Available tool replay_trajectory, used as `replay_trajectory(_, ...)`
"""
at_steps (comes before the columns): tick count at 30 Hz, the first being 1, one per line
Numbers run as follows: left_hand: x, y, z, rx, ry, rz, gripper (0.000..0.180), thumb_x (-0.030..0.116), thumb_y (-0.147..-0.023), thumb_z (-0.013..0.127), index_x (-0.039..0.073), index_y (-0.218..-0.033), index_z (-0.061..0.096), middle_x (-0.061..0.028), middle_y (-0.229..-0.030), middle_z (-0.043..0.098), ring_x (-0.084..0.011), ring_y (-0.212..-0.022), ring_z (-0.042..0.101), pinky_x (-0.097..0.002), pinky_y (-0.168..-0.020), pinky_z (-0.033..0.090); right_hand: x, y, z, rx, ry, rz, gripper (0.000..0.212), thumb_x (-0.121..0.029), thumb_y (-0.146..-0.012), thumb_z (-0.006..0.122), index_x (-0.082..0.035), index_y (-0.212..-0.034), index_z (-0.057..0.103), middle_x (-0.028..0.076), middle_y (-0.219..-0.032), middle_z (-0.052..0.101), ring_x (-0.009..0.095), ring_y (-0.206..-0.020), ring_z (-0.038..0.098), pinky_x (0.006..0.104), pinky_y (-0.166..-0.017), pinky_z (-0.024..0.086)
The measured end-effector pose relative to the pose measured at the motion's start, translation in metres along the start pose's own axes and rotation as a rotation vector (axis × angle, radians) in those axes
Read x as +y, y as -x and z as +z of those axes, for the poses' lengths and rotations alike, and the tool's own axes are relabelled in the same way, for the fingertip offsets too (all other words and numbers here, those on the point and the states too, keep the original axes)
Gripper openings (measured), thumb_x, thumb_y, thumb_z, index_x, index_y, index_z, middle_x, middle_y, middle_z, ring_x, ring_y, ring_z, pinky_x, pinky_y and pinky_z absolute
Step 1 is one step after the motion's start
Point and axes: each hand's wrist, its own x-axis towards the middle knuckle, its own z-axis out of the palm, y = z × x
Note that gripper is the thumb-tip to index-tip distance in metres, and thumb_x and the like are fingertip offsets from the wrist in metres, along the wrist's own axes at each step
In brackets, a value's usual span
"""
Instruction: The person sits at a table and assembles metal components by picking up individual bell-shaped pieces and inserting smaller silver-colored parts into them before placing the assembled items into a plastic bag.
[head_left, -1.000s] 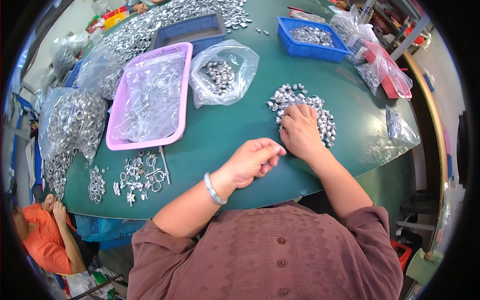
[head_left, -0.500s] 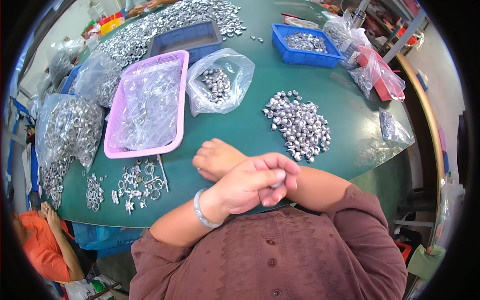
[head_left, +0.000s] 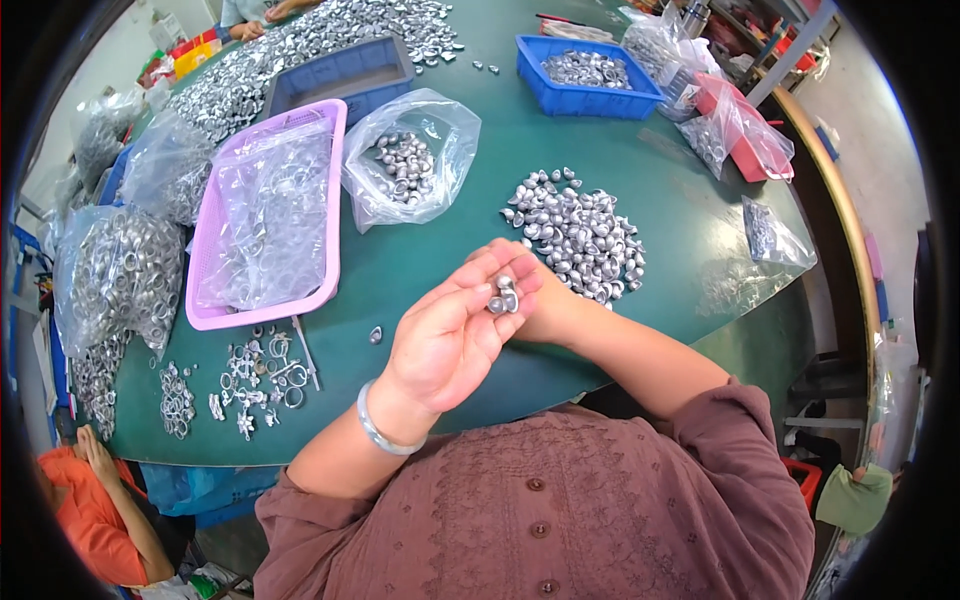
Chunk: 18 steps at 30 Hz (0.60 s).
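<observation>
My left hand [head_left: 450,325], a pale bracelet [head_left: 378,425] on its wrist, is turned palm up with fingers curled around a few small silver shell-shaped metal pieces [head_left: 503,297]. Behind it, my right hand [head_left: 545,308] is mostly covered; its fingers are hidden. It lies close to the near edge of a loose pile of the same rounded pieces [head_left: 585,235]. A single metal piece [head_left: 375,335] rests alone on the green table, left of my left hand. Beyond my hands stands an open clear plastic bag [head_left: 425,205] with similar pieces inside.
A pink basket [head_left: 335,200] of bagged parts is left of the open bag. Stuffed bags [head_left: 125,270] and loose rings and charms [head_left: 265,375] lie further left. Blue trays [head_left: 590,103], a red bin [head_left: 750,150] and a large metal heap [head_left: 300,50] stand beyond. Co-workers sit at left.
My right hand has drawn back rightward from beside the pink basket to behind my left hand. A lone piece now shows on the table there. My left palm has opened upward, showing its pieces.
</observation>
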Motion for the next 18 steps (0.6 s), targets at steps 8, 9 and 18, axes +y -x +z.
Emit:
replay_trajectory(8, -0.002, -0.009, -0.012, 0.068, 0.003, -0.046, 0.044, -0.005, -0.078, 0.034, -0.007, -0.121, 0.038, -0.0206, -0.124, 0.041, -0.0294, -0.116, 0.041, -0.0388, -0.101, 0.033, -0.02, 0.029, -0.065, 0.301, 0.106, 0.018, 0.015, 0.003, -0.073, 0.056, -0.003, -0.085, 0.059, 0.009, -0.09, 0.056, 0.024, -0.08, 0.055, 0.0324, -0.069, 0.044)
replay_trajectory(9, -0.003, -0.01, -0.014, 0.074, 0.005, -0.052, 0.044, -0.006, -0.077, 0.033, -0.007, -0.121, 0.038, -0.0198, -0.123, 0.041, -0.0282, -0.115, 0.042, -0.0382, -0.1, 0.033, -0.024, 0.029, -0.066, 0.283, 0.034, -0.036, 0.015, 0.002, -0.072, 0.056, -0.004, -0.085, 0.059, 0.009, -0.087, 0.056, 0.025, -0.08, 0.054, 0.0335, -0.07, 0.043)
replay_trajectory(18, -0.007, -0.017, -0.024, 0.03, -0.006, -0.107, 0.045, -0.005, -0.076, 0.033, -0.007, -0.12, 0.04, -0.0124, -0.115, 0.048, -0.0191, -0.107, 0.047, -0.035, -0.097, 0.036, -0.03, 0.03, -0.057, 0.207, 0.098, -0.111, 0.017, -0.003, -0.072, 0.06, -0.006, -0.088, 0.063, 0.009, -0.093, 0.054, 0.025, -0.087, 0.048, 0.0348, -0.077, 0.04)
